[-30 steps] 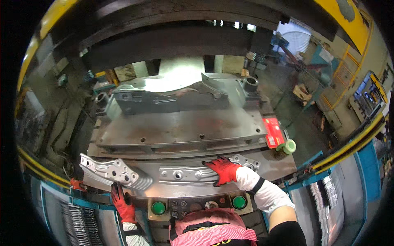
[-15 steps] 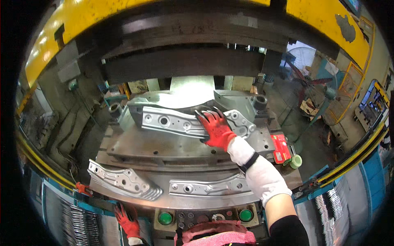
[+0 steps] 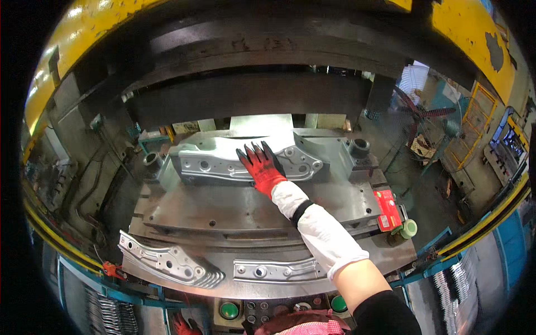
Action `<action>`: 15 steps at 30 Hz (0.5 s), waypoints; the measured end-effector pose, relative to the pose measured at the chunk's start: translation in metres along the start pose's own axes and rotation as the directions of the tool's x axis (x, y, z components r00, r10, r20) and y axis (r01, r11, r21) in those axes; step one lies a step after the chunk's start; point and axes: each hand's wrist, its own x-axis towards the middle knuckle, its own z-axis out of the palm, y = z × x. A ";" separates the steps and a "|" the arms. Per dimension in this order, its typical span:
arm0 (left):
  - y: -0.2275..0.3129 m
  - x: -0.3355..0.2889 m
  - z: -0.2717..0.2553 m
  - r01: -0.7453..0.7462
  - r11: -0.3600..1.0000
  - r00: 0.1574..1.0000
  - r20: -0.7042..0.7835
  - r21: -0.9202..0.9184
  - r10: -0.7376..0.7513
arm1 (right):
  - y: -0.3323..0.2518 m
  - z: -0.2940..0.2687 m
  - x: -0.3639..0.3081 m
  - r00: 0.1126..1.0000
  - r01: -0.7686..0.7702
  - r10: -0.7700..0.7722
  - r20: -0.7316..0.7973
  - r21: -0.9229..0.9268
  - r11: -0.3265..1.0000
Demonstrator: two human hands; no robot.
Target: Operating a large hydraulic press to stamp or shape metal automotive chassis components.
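My right hand [image 3: 262,169], in a red glove with dark fingertips, lies across the middle of a long silver stamped metal part [image 3: 223,169]. Its fingers are stretched out and slightly spread, and the palm covers some of the part. This part rests along the raised block of the press die [image 3: 245,204]. Low at the bottom edge, my left hand [image 3: 186,324] in a matching glove is only partly in view, its fingers apart, with nothing seen in it. Nearer me, a second stamped part [image 3: 279,271] lies on the die's front ledge, partly behind my right forearm.
A stack of stamped parts [image 3: 167,259] sits at front left. Green push buttons [image 3: 229,310] are on a panel below. A red box [image 3: 386,209] and a pale green round container [image 3: 409,228] stand at right. The dark press ram [image 3: 245,97] hangs above; guide posts [image 3: 359,146] flank the die.
The held part has moved left and now sits on the die's raised block. My right hand has gone left and flattened on it. My left hand has dropped toward the bottom edge.
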 end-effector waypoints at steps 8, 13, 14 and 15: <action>-0.037 0.051 0.142 -0.144 0.920 0.907 0.323 -0.364 0.269 | 0.002 -0.050 -0.089 0.996 -0.038 0.065 -0.060 0.376 0.926; 0.017 0.043 0.156 -0.313 0.689 0.854 0.124 -0.653 0.505 | 0.013 -0.044 -0.278 0.849 -0.460 0.526 0.041 0.546 0.700; 0.030 0.031 0.135 -0.160 0.677 0.900 0.176 -0.718 0.400 | 0.008 -0.036 -0.321 0.779 -0.580 0.625 0.054 0.442 0.684; 0.009 0.041 0.154 -0.122 0.585 0.916 0.136 -0.802 0.378 | -0.003 -0.019 -0.355 0.586 -0.544 0.810 0.012 0.747 0.382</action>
